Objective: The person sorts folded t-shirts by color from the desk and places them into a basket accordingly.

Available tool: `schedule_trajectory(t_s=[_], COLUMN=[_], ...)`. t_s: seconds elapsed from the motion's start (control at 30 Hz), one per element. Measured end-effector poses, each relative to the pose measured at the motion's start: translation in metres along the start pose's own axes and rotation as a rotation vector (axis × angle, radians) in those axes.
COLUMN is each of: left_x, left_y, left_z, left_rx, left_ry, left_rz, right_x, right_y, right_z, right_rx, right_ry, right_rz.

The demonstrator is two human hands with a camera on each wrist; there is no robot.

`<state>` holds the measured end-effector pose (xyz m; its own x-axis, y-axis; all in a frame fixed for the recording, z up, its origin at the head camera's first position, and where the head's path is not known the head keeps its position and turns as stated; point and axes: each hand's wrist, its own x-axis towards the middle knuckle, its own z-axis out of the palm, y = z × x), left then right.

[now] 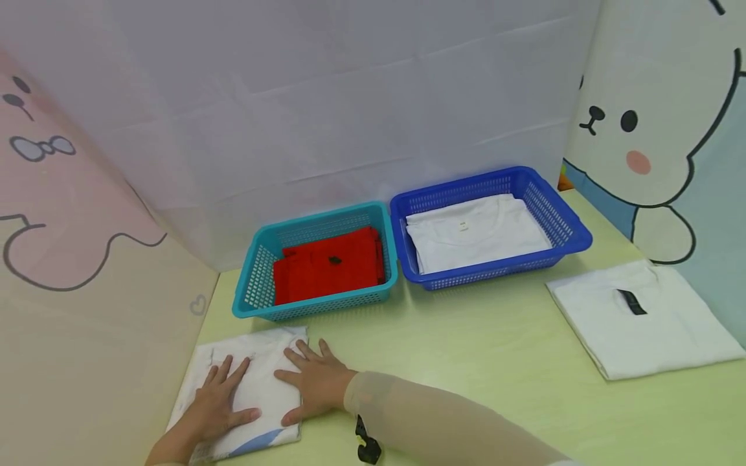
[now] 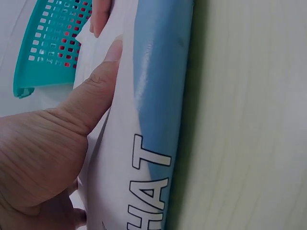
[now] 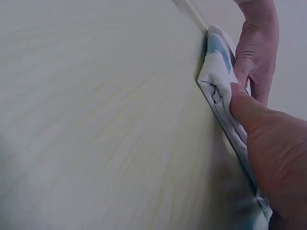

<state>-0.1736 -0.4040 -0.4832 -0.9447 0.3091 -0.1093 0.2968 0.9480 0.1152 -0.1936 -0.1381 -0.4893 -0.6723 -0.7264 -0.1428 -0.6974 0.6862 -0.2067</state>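
Note:
A folded white T-shirt (image 1: 269, 388) with a blue printed patch lies on the table at the front left. My left hand (image 1: 218, 401) rests spread on its left half, fingers pointing away from me. On its right edge my right hand (image 1: 317, 382) presses with straight, parted fingers. In the left wrist view the shirt's folded near edge shows a blue band (image 2: 160, 72) and outlined letters, with the left thumb lying along the cloth. The right wrist view shows the layered side of the folded shirt (image 3: 223, 96), the right thumb on top of it.
Behind the shirt stands a teal basket (image 1: 265, 310) holding folded red clothing (image 1: 332, 265). Beside it, a blue basket (image 1: 574, 243) holds a folded white shirt (image 1: 478, 233). Another folded white shirt (image 1: 653, 330) with a black tag lies at the table's right. Curtains (image 1: 361, 116) enclose the table (image 1: 466, 349).

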Motion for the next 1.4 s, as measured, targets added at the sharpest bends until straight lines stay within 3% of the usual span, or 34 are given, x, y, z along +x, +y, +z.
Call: schedule_trajectory(t_s=[0.27, 0.53, 0.73, 1.4], left_x=[-0.003, -0.003, 0.008, 0.045], left_y=[0.022, 0.05, 0.078, 0.212], left_z=[-0.001, 0.007, 0.01, 0.01], left_rx=[0.01, 0.008, -0.004, -0.005], left_ry=[-0.008, -0.044, -0.06, -0.083], left_rz=[-0.018, -0.068, -0.091, -0.098], right_x=[-0.012, -0.039, -0.063, -0.157], right_y=[0.009, 0.024, 0.044, 0.132], right_z=[0.007, 0.0, -0.006, -0.004], right_rx=[0.011, 0.019, 0.045, 0.144], right_ry=[0.029, 0.035, 0.038, 0.065], right_rz=[-0.023, -0.063, -0.061, -0.065])
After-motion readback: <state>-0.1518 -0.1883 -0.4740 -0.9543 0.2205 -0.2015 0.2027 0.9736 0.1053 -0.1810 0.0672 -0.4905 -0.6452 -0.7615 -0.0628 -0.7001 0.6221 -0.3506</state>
